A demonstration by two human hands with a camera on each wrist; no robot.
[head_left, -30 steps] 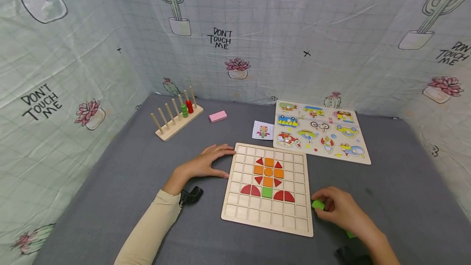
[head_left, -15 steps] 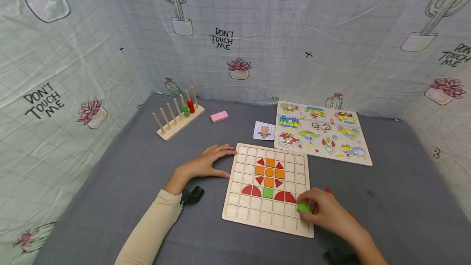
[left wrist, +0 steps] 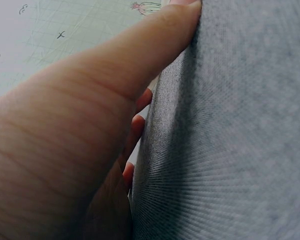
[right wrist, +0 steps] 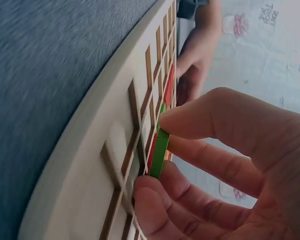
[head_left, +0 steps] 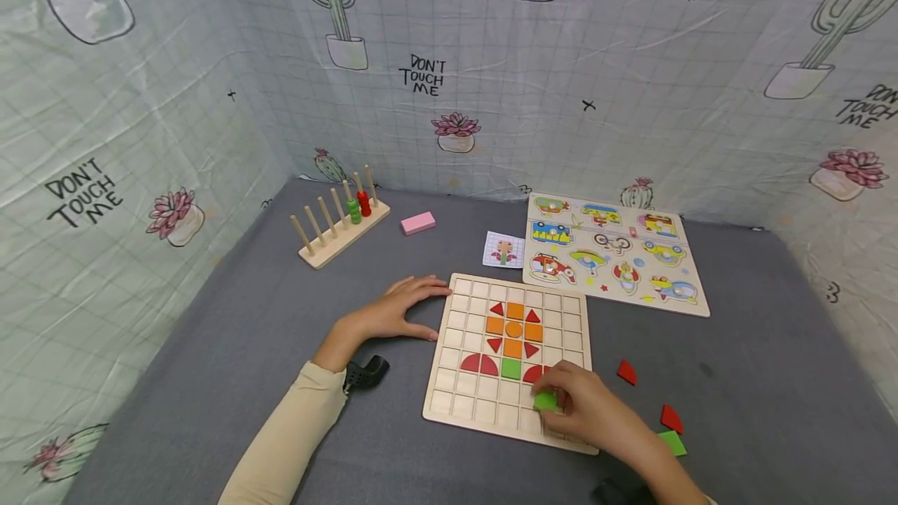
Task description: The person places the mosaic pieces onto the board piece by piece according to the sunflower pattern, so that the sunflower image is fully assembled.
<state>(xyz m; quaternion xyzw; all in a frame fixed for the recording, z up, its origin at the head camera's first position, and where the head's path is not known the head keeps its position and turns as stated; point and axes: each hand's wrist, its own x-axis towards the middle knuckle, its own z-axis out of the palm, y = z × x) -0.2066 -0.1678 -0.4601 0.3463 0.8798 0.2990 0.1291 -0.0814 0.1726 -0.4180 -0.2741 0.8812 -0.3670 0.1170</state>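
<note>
A wooden grid board [head_left: 456, 407] lies on the grey cloth, with orange, red and green tiles set in its middle cells. My right hand [head_left: 585, 411] is over the board's lower right part and pinches a green square tile [head_left: 545, 400] between thumb and fingers. In the right wrist view that green tile [right wrist: 160, 152] is tilted on edge close over the cells. One green square [head_left: 510, 368] sits in the grid below the orange cross. My left hand [head_left: 393, 310] rests at the board's left edge, fingers and thumb spread along it and holding no tile.
Right of the board lie two red quarter-circle tiles [head_left: 671, 418] and another green tile [head_left: 672, 443]. Behind it are a small pattern card [head_left: 503, 249] and a vehicle puzzle board [head_left: 610, 252]. A pegged wooden stand [head_left: 337, 244] and a pink block [head_left: 418, 223] stand back left.
My right hand has carried the green tile leftward from beside the board to over its lower cells. The loose tiles on the right have come into view. My left hand has stayed put.
</note>
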